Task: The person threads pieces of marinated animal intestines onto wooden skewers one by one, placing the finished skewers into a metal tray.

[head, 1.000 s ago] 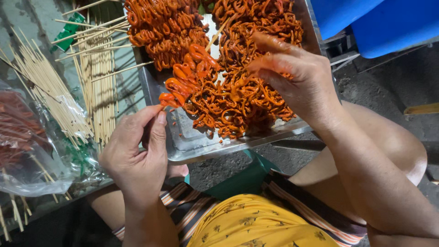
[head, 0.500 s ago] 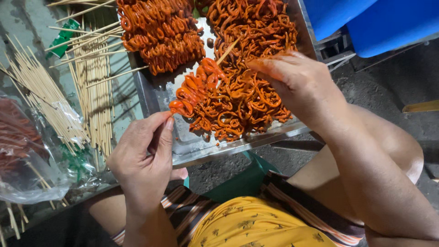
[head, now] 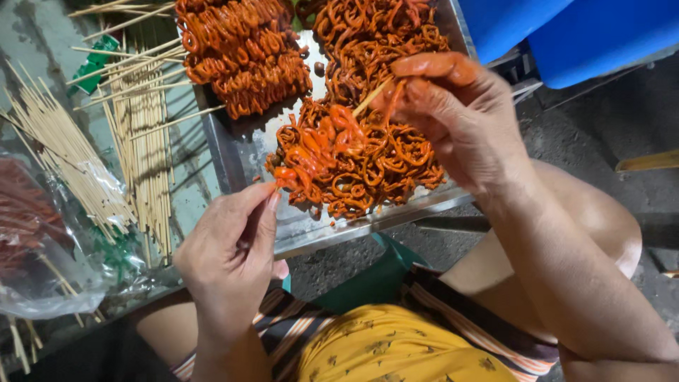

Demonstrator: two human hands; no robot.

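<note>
**Skewering of orange coiled strips at a metal tray**

Landmark: the metal tray (head: 368, 225), taken as the reference for all places.

1. Left hand (head: 230, 258), at the tray's near edge. Thumb and forefinger pinched narrow on the butt end of a bamboo skewer (head: 311, 152); the grip is tight, nothing else held.
2. Right hand (head: 460, 120), above the tray's right half. Fingers curled close, stained orange, nipping a coiled strip (head: 396, 95) at the skewer's pointed end.
3. The skewer in hand runs slantwise over the tray between the two hands, already loaded along most of its length with folded orange strips; only the tip stands bare. Judged nearly full.
4. Loose strips (head: 368, 173), a tangled heap in the tray's middle and far right side. A good share remains unthreaded.
5. Finished skewers (head: 244, 53), stacked in a dense pile at the tray's far left corner. Count cannot be told.
6. Bare bamboo sticks (head: 141, 134), in spread bundles on the surface left of the tray; plenty left.
7. Clear plastic bag (head: 49, 247), further left of the tray, reddish contents inside, not distinct.
8. Blue container (head: 566, 28), beyond the tray's far right corner.

Progress, as judged: one pile done, the heap perhaps half worked.
</note>
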